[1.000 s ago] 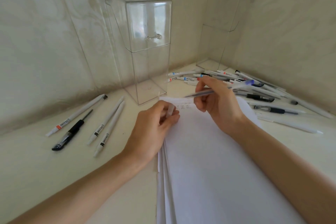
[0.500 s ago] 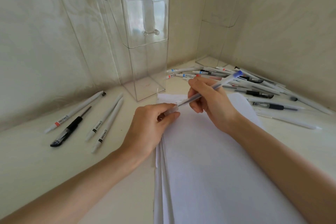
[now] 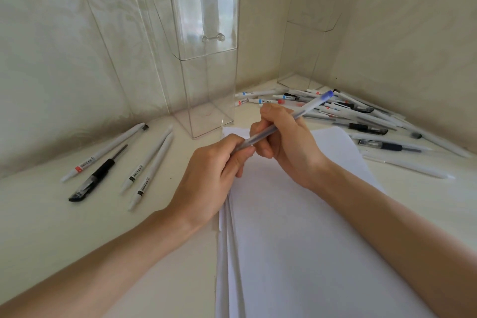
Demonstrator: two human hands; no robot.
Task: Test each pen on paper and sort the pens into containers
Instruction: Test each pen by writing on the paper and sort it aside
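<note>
My right hand (image 3: 286,142) holds a translucent pen with a blue end (image 3: 307,111), slanting up to the right above a stack of white paper (image 3: 309,227). My left hand (image 3: 214,168) pinches the pen's lower end, where the cap sits between thumb and fingers; the tip is hidden. A clear lidded container (image 3: 206,59) stands just beyond the paper at centre left. A second clear container (image 3: 309,31) stands in the far corner. A pile of several pens (image 3: 348,111) lies to the right of the paper.
Several pens lie on the table to the left: white ones (image 3: 103,152) and a black one (image 3: 95,175). Patterned walls close the table on the left, back and right. More pens (image 3: 392,147) lie along the right wall.
The pen has lifted off the top of the paper and tilted up. Its lower end has come into my left hand's fingers, which held the cap apart from it before.
</note>
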